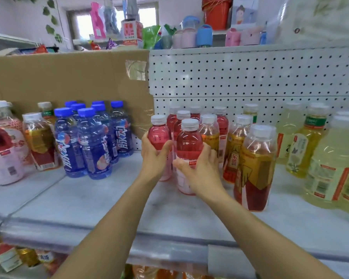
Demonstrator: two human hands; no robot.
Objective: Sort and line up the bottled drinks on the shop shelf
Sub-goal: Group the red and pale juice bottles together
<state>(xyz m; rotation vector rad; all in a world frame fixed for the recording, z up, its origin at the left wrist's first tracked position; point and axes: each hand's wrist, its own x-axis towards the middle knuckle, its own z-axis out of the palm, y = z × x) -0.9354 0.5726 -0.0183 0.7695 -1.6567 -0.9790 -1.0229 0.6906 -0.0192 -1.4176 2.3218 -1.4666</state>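
Upright on the grey shelf (109,198), about mid-row: two red drinks with white caps, touching or nearly so. Nearer to the camera, the front red bottle (188,141), clasped low over its label by the right grip (199,172), thumb on the near side and fingers curled round the far side. Just to its left and a little further back, the second red bottle (159,135), clasped at mid-body by the left grip (154,156), thumb laid across the front. Both bases down at shelf level.

Directly behind, more red bottles (194,113) bunched against the perforated back panel (250,77). Mixed in and to the right, amber tea bottles (256,168) with red-and-gold labels, the nearest standing just beside the right wrist. Further right, pale yellow bottles (330,168). Well apart on the left, a cluster of blue bottles (85,141) with blue caps, then assorted red and amber bottles (38,141) at the far left edge. Behind those, a sheet of brown cardboard (69,77) leaning on the back panel.
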